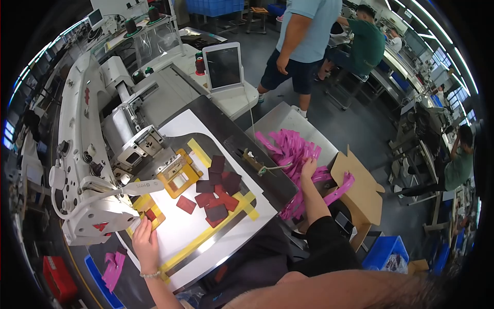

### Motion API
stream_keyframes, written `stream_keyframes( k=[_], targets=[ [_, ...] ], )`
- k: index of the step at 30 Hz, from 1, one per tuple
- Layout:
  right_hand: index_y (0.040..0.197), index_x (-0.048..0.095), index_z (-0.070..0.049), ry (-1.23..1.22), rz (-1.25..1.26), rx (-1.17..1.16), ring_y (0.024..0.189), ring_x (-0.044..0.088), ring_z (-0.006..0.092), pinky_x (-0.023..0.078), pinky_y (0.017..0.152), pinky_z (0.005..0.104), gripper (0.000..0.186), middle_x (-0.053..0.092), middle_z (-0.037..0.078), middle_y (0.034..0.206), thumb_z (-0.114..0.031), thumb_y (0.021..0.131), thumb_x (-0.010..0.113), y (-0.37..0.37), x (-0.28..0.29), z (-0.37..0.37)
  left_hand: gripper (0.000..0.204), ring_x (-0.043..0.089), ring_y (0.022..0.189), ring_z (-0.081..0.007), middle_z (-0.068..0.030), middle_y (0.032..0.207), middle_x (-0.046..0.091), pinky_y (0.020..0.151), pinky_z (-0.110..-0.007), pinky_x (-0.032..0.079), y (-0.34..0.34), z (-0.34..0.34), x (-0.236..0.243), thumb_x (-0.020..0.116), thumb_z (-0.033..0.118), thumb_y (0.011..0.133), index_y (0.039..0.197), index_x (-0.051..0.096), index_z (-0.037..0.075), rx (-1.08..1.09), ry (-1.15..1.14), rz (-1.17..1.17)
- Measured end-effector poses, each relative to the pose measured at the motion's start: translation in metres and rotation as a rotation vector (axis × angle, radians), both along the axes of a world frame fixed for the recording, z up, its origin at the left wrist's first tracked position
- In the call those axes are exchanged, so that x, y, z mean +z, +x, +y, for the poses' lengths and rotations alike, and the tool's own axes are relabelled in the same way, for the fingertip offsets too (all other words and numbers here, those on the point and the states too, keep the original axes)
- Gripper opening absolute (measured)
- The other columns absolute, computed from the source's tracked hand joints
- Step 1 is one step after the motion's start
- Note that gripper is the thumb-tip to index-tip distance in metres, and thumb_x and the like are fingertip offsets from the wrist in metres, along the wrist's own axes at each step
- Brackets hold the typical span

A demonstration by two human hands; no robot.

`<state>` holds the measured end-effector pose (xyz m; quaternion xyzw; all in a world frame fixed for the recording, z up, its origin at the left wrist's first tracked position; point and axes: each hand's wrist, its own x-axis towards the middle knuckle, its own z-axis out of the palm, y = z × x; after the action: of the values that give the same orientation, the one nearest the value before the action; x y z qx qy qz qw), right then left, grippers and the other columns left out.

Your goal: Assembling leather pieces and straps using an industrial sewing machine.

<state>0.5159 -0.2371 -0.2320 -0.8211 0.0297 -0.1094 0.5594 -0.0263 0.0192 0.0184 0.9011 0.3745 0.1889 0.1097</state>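
Note:
My left hand (145, 241) reaches the near edge of a yellow frame (157, 215) with a dark red patch (151, 214), under the white sewing machine head (90, 213); its fingers are bent together, and what they grip is unclear. My right hand (309, 170) grips the pink straps (283, 147) heaped on the grey side table to the right. A second yellow frame (192, 174) sits beside loose dark red and maroon fabric squares (216, 213) on a white board (247, 226) edged with yellow tape.
An open cardboard box (360, 190) and blue bin (385, 255) stand at right. A tablet screen (222, 66) is beyond the board. A person (296, 41) stands ahead; others (360, 46) sit at machines. More pink strips (113, 270) and a red bin (59, 278) are at lower left.

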Motion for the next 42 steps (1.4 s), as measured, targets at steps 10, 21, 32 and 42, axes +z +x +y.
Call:
stream_keyframes(
  k=[10,21,32,42],
  targets=[
    [0.086,0.05,-0.01,0.637,0.016,0.359,0.044,0.032,0.0022,0.022,0.039,0.0197,0.011,0.039,-0.006,0.058,-0.016,0.094,0.055,-0.005,0.134,-0.026,0.031,0.06,0.104,-0.0309,-0.0161,0.115,0.064,0.091,-0.038,0.045,-0.013,0.009,-0.006,0.064,0.004,0.075,0.104,0.066,-0.004,-0.065,0.08,-0.045],
    [0.1,0.062,0.0,-0.164,0.185,1.61,0.071,0.046,0.0025,0.039,0.061,0.0211,0.017,0.055,-0.004,0.076,-0.011,0.088,0.061,-0.103,0.34,0.072,0.032,0.062,0.099,-0.0278,-0.0113,0.109,0.067,0.087,-0.037,0.048,-0.02,0.03,-0.016,0.073,0.012,0.07,0.099,0.069,0.001,-0.143,-0.009,-0.192],
    [0.115,0.063,-0.005,-0.55,0.229,2.261,0.097,0.059,0.0123,0.044,0.088,0.027,0.03,0.065,0.007,0.108,-0.019,0.089,0.058,-0.253,0.285,0.257,0.031,0.06,0.103,-0.0257,-0.0085,0.111,0.067,0.091,-0.036,0.045,-0.018,0.024,-0.023,0.073,0.012,0.073,0.103,0.069,0.004,-0.099,0.054,-0.239],
    [0.109,0.066,-0.002,-0.585,0.409,2.079,0.068,0.053,0.0059,0.041,0.057,0.0211,0.027,0.064,0.002,0.085,-0.013,0.084,0.061,-0.246,0.287,0.28,0.033,0.059,0.106,-0.0231,-0.0063,0.113,0.066,0.091,-0.036,0.044,-0.023,0.024,-0.028,0.072,0.013,0.074,0.106,0.068,0.006,-0.1,0.027,-0.257]
  ],
)
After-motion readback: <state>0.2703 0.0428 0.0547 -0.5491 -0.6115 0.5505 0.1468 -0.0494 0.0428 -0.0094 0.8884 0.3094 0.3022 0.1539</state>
